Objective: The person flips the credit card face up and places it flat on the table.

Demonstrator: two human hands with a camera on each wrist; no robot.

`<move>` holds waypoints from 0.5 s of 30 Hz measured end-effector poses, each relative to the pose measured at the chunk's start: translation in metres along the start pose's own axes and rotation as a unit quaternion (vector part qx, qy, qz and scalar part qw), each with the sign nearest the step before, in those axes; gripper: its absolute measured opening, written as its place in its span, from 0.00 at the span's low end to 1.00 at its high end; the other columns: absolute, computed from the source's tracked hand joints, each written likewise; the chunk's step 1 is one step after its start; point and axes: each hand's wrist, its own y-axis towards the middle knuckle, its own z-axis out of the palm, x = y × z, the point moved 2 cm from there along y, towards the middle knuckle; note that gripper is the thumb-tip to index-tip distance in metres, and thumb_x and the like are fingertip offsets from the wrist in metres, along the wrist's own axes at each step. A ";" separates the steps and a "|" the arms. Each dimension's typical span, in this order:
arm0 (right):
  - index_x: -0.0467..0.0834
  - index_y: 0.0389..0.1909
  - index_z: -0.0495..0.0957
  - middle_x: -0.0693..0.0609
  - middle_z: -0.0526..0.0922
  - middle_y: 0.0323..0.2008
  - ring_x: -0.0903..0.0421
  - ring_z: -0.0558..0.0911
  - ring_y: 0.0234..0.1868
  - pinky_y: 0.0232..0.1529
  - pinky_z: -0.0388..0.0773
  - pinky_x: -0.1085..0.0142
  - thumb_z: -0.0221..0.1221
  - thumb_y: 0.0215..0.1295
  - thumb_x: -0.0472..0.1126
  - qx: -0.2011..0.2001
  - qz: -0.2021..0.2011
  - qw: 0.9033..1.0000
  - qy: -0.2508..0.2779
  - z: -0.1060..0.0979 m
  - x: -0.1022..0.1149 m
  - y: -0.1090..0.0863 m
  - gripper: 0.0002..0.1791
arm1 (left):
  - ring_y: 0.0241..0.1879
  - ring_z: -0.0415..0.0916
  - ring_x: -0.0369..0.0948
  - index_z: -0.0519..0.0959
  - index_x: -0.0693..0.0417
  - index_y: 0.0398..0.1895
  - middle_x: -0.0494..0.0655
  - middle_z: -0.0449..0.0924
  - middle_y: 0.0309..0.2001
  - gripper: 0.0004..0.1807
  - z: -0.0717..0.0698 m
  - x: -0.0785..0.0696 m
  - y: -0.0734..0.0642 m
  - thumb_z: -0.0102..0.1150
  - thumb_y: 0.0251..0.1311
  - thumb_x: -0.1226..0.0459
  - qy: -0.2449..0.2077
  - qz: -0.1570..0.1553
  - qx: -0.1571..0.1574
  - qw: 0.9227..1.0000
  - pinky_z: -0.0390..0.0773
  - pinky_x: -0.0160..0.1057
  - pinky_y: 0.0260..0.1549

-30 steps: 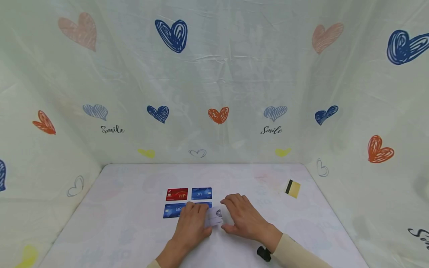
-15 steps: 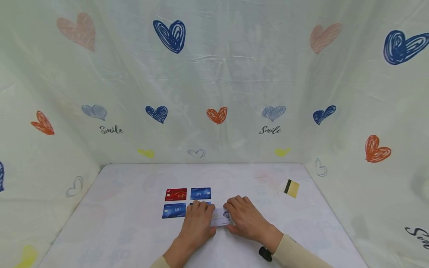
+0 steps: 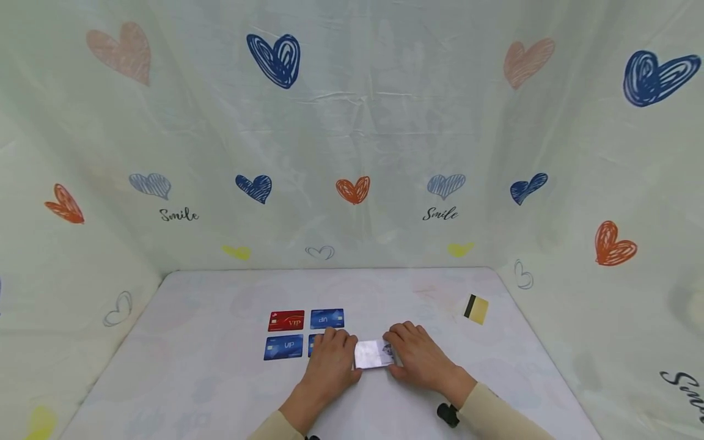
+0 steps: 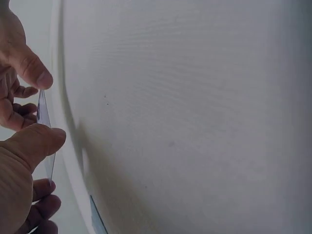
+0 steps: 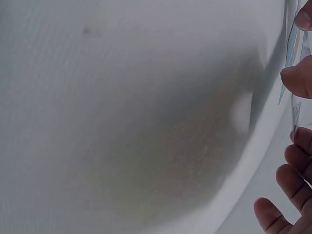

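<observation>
A white glossy card (image 3: 373,354) with a dark round emblem near its right end is held between both hands in the head view. My left hand (image 3: 332,360) pinches its left end with thumb and fingers. At the other end my right hand (image 3: 420,360) pinches it, fingertips at the far corner and thumb at the near one. From the left wrist, the card (image 4: 44,114) appears nearly edge-on, the thumbs on the near side. In the right wrist view only a thin sliver of the card (image 5: 296,112) shows at the edge.
Left of the hands lie a red VIP card (image 3: 286,321), a blue card (image 3: 327,318) and another blue VIP card (image 3: 283,347). One more blue card (image 3: 311,343) is mostly behind my left hand. A gold card with a black stripe (image 3: 476,309) lies at the back right.
Both hands have shifted right with the white card, uncovering more of the blue cards. My right hand has closed onto the card's right end. The cards on the table stay put.
</observation>
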 end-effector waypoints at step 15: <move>0.42 0.60 0.80 0.51 0.81 0.55 0.54 0.77 0.52 0.48 0.75 0.58 0.74 0.60 0.52 0.028 0.017 0.999 -0.004 0.007 -0.002 0.001 0.30 | 0.57 0.73 0.49 0.80 0.54 0.65 0.50 0.82 0.56 0.36 0.006 -0.006 0.004 0.75 0.59 0.44 0.002 -0.015 0.047 0.999 0.76 0.51 0.55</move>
